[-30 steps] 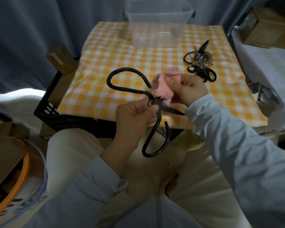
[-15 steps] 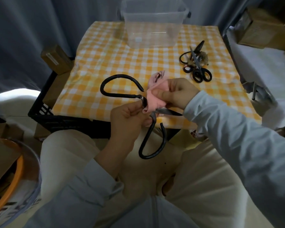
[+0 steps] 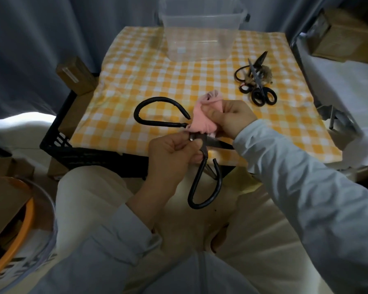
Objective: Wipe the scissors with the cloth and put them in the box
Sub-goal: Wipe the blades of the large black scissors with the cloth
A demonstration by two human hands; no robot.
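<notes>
Large black scissors with wide loop handles are held spread apart over the table's near edge. My left hand pinches them at the pivot. My right hand presses a bunched pink cloth against the upper blade next to the pivot; that blade is hidden under the cloth. The lower blade points right beneath my right wrist. The clear plastic box stands at the far side of the table and looks empty.
Several more black scissors lie in a pile at the table's right. The table has a yellow checked cloth over a black crate. Cardboard boxes stand left and far right. An orange-rimmed tub sits at my lower left.
The cloth in my right hand has slid along the upper blade towards the pivot and now bunches closer to my left thumb. My left hand keeps the same hold.
</notes>
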